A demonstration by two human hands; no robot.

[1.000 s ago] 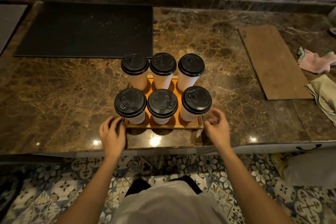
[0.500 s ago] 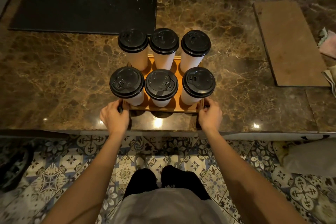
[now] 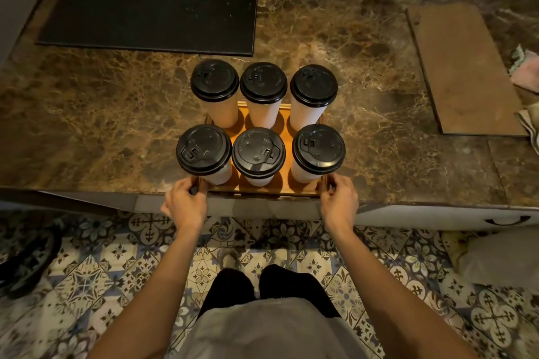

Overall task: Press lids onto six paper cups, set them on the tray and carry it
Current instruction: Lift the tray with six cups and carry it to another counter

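Pulled nearer since before, the wooden tray (image 3: 287,140) now reaches the marble bench (image 3: 379,102) near edge.
Left hand (image 3: 184,204) and right hand (image 3: 339,202) each grip clamped on its handles; 6 lidded paper cups (image 3: 258,157) stand on it.

Both forearms reach forward, roughly parallel. The left hand (image 3: 184,204) is curled closed around a dark handle; the right hand (image 3: 339,202) is closed likewise, knuckles up.
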